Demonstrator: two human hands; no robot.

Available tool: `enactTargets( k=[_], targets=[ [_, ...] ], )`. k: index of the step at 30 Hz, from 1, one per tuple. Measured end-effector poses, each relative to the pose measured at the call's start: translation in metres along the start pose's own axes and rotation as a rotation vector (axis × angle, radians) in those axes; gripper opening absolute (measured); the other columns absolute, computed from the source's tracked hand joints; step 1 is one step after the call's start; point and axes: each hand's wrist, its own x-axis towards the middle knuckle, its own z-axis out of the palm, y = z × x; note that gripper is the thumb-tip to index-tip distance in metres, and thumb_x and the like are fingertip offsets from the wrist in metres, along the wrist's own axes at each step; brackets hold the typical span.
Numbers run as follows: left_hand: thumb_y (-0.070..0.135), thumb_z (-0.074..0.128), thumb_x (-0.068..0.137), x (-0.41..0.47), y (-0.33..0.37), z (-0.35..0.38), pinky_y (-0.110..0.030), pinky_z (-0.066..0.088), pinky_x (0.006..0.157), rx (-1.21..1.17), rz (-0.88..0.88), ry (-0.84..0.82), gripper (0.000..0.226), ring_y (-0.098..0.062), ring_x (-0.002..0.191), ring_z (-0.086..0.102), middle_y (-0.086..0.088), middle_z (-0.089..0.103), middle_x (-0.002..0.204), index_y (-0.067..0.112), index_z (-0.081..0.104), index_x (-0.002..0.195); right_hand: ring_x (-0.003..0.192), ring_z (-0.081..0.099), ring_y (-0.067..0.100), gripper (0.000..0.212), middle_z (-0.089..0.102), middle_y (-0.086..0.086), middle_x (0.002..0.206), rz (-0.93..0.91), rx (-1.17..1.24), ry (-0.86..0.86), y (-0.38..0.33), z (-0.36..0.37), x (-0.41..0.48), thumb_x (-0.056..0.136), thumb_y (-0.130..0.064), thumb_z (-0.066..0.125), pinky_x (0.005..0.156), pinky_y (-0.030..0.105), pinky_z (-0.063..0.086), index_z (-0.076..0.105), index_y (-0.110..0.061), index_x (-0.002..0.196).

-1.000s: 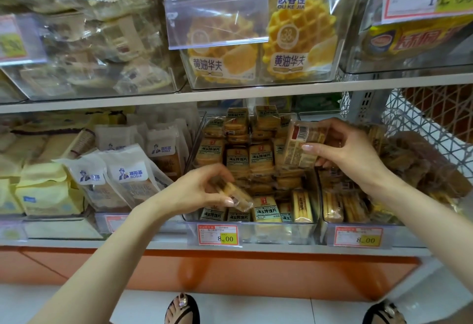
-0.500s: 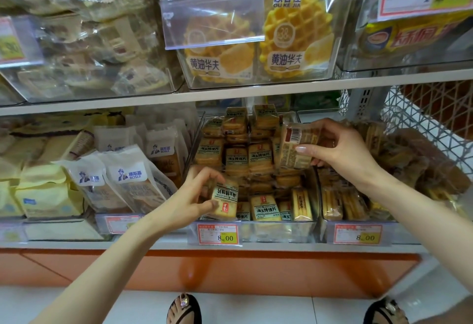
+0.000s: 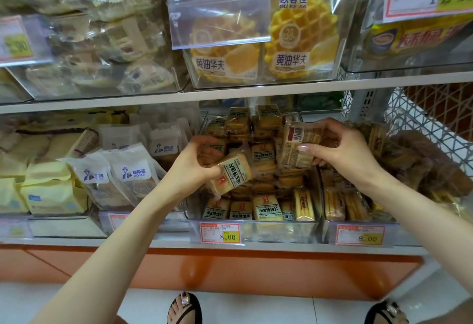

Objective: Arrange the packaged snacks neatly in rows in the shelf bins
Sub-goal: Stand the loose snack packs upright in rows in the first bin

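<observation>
- The left hand [image 3: 194, 167] grips a yellow snack pack [image 3: 231, 174] just above the middle of the clear bin [image 3: 256, 231].
- This pack is tilted, and its long side runs from the bin's front left up to its back right.
- The right hand [image 3: 340, 152] pinches a barcode pack [image 3: 297, 144], held upright above the bin's right side.
- The left hand is lower and nearer the bin's front row, so its pack probably goes in first.

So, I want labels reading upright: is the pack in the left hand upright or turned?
Turned. The pack in the left hand is tilted, its label text upside down, unlike the upright front-row packs.
</observation>
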Motion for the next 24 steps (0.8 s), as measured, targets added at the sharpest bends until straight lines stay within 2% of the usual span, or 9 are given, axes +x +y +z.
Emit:
enactTargets(
  k=[3, 7, 9, 11, 16, 18, 21, 22, 24],
  targets=[
    [0.0, 0.065, 0.08, 0.001, 0.005, 0.005, -0.021, 0.056, 0.073, -0.077, -0.045, -0.038, 0.043, -0.009, 0.093, 0.065, 0.002, 0.066, 0.099, 0.016, 0.049, 0.117, 0.059, 0.062, 0.001, 0.029, 0.067, -0.006, 0.092, -0.001, -0.005, -0.001, 0.0, -0.002, -0.001, 0.076, -0.017, 0.073, 0.051, 0.014, 0.048, 0.059, -0.02, 0.102],
    [0.011, 0.072, 0.076, 0.0, 0.007, 0.006, -0.018, 0.054, 0.064, -0.182, -0.103, -0.041, 0.044, -0.012, 0.087, 0.069, -0.002, 0.068, 0.1, 0.016, 0.051, 0.115, 0.06, 0.062, 0.0, 0.031, 0.067, -0.007, 0.092, -0.001, -0.016, 0.009, 0.001, -0.006, -0.002, 0.076, -0.019, 0.073, 0.051, 0.014, 0.049, 0.059, -0.02, 0.103],
    [0.013, 0.073, 0.075, 0.0, 0.009, 0.006, -0.016, 0.05, 0.053, -0.22, -0.137, -0.038, 0.041, -0.012, 0.077, 0.07, -0.003, 0.071, 0.093, 0.017, 0.053, 0.11, 0.062, 0.062, -0.003, 0.031, 0.067, -0.006, 0.093, -0.002, -0.013, 0.015, 0.002, -0.007, -0.002, 0.076, -0.018, 0.073, 0.05, 0.012, 0.046, 0.059, -0.02, 0.103],
    [0.014, 0.073, 0.074, -0.001, 0.009, 0.007, -0.016, 0.05, 0.05, -0.218, -0.162, -0.052, 0.036, -0.011, 0.068, 0.07, -0.003, 0.072, 0.082, 0.019, 0.055, 0.104, 0.062, 0.061, -0.004, 0.032, 0.067, -0.005, 0.092, -0.001, -0.012, 0.016, 0.002, -0.008, -0.002, 0.075, -0.018, 0.073, 0.05, 0.012, 0.046, 0.059, -0.02, 0.103],
    [0.009, 0.071, 0.076, 0.004, 0.003, 0.016, -0.019, 0.053, 0.055, -0.149, -0.142, -0.078, 0.022, -0.009, 0.062, 0.068, 0.0, 0.072, 0.071, 0.01, 0.057, 0.092, 0.06, 0.062, 0.0, 0.033, 0.068, -0.003, 0.092, -0.005, -0.02, 0.008, 0.002, -0.008, -0.002, 0.075, -0.02, 0.073, 0.05, 0.013, 0.047, 0.059, -0.018, 0.104],
    [0.011, 0.072, 0.076, 0.009, 0.0, 0.018, -0.02, 0.054, 0.056, -0.106, -0.129, -0.08, 0.017, -0.009, 0.062, 0.068, -0.002, 0.072, 0.072, 0.009, 0.057, 0.086, 0.059, 0.062, 0.0, 0.033, 0.067, -0.003, 0.092, -0.004, -0.019, 0.01, 0.002, -0.007, -0.002, 0.076, -0.019, 0.073, 0.05, 0.012, 0.046, 0.059, -0.017, 0.105],
    [0.013, 0.072, 0.077, 0.013, -0.003, 0.021, -0.022, 0.052, 0.058, -0.009, -0.117, -0.101, 0.013, -0.007, 0.059, 0.067, 0.001, 0.07, 0.062, 0.012, 0.059, 0.081, 0.059, 0.062, 0.002, 0.032, 0.067, -0.004, 0.093, 0.002, -0.028, 0.007, 0.003, -0.007, -0.002, 0.076, -0.019, 0.073, 0.051, 0.013, 0.047, 0.059, -0.019, 0.105],
    [0.013, 0.072, 0.078, 0.014, -0.005, 0.023, -0.026, 0.053, 0.061, 0.024, -0.103, -0.117, 0.012, -0.008, 0.061, 0.067, 0.001, 0.07, 0.064, 0.012, 0.06, 0.079, 0.059, 0.062, 0.002, 0.032, 0.068, -0.004, 0.094, 0.005, -0.027, 0.006, 0.003, -0.007, -0.002, 0.076, -0.019, 0.073, 0.051, 0.014, 0.048, 0.059, -0.02, 0.105],
    [0.015, 0.072, 0.078, 0.012, -0.007, 0.029, -0.036, 0.056, 0.072, 0.102, -0.052, -0.185, 0.012, -0.014, 0.076, 0.069, -0.003, 0.072, 0.082, 0.012, 0.06, 0.078, 0.059, 0.062, 0.004, 0.031, 0.068, -0.004, 0.094, 0.006, -0.027, 0.006, 0.004, -0.007, -0.001, 0.076, -0.019, 0.073, 0.052, 0.014, 0.048, 0.059, -0.02, 0.104]
  ],
)
